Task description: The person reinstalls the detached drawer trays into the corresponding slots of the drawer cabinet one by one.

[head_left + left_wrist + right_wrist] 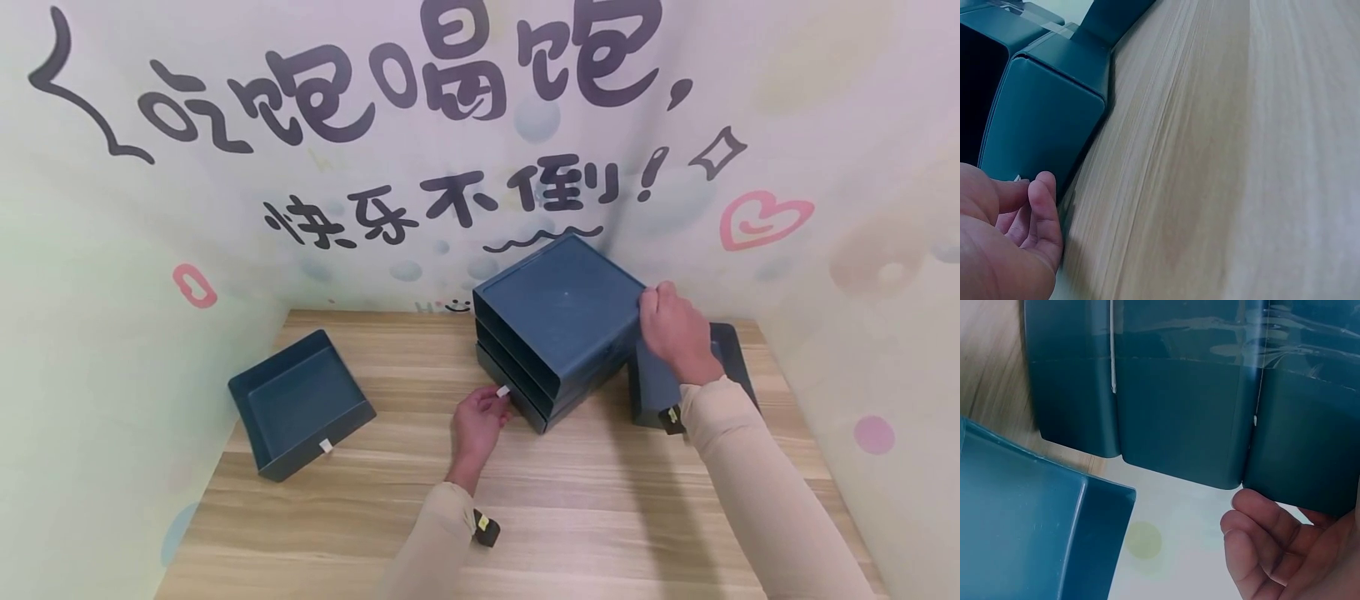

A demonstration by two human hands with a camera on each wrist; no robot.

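A dark blue three-tier drawer cabinet (562, 296) stands turned at an angle near the back of the table. Its two upper slots gape at the front, while the bottom drawer (510, 387) fills the lowest one. My left hand (480, 425) pinches the small white tab (502, 390) on that drawer's front; in the left wrist view the fingertips mostly cover it. With my right hand (675, 329) I grip the cabinet's top at its right corner. The right wrist view has the fingers (1254, 544) curled behind the top tier's edge.
One loose drawer (300, 404) with a white tab lies at the left, open side up. Another blue drawer (731, 350) sits at the right, partly under my right forearm. Printed walls enclose the wooden table (570, 517). Clear tape (1222, 347) crosses the cabinet's side.
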